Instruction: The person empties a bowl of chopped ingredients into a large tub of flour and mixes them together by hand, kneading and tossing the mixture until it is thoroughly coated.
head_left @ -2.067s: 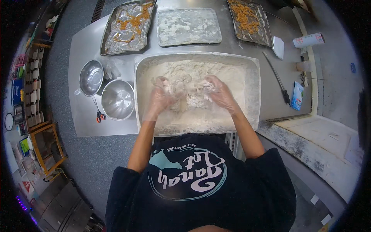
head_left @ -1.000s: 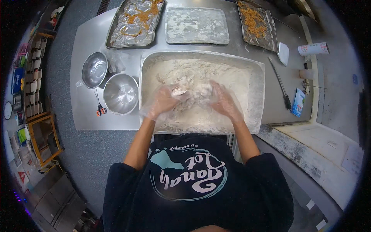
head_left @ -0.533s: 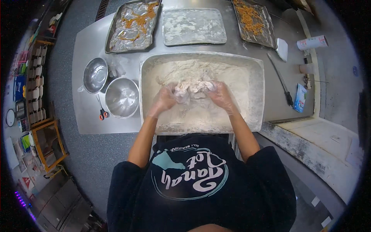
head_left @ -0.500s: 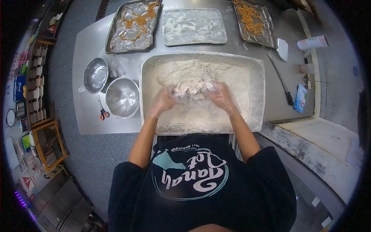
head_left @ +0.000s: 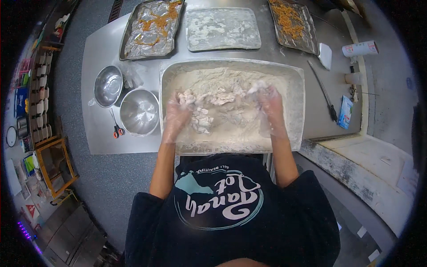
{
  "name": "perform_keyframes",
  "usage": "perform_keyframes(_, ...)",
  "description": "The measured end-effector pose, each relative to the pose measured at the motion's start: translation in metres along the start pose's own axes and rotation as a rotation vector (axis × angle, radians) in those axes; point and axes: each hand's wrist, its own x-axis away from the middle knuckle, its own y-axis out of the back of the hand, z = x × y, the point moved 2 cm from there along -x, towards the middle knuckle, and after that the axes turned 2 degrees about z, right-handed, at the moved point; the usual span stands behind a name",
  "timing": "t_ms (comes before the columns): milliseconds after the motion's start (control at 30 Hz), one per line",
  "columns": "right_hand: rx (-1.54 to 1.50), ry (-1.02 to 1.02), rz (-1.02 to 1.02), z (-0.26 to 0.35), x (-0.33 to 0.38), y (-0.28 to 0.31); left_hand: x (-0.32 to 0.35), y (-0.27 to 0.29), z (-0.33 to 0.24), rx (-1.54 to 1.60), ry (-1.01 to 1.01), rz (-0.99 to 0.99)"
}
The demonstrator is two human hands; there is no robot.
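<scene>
Floured lumps [head_left: 223, 97] form a loose left-to-right row along the tub's [head_left: 300, 104] long axis. Flour [head_left: 240, 137] covers its bottom. Left hand [head_left: 179, 113] and right hand [head_left: 271, 107] curl their fingers at the row's ends; blurred, whether they pinch lumps cannot be told. Toward the tabletop's [head_left: 109, 141] far edge, cut-off trays [head_left: 134, 46] hold orange crumbs [head_left: 290, 24].

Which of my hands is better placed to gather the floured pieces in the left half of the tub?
Your left hand, probably: it's right beside those floured pieces, while your right hand is across the flour, nearer the tub's right wall.
</scene>
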Motion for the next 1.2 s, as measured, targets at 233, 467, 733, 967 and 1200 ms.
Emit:
perform_keyframes(233,0.975,0.459,0.331,-0.009,-0.001,-0.02,0.003,-0.033,-0.04,0.327,0.162,0.181)
perform_keyframes(467,0.02,0.121,0.425,-0.027,0.03,-0.043,0.014,-0.041,-0.072,0.656,0.144,0.404)
perform_keyframes(733,0.307,0.073,0.414,0.054,0.029,-0.046,0.022,-0.008,-0.09,0.682,0.245,0.36)
perform_keyframes(967,0.313,0.266,0.34,0.088,0.041,-0.035,0.026,-0.004,-0.11,0.85,0.243,0.13)
perform_keyframes(1200,0.216,0.216,0.354,0.116,0.059,-0.033,0.038,0.008,-0.131,1.045,0.172,0.081)
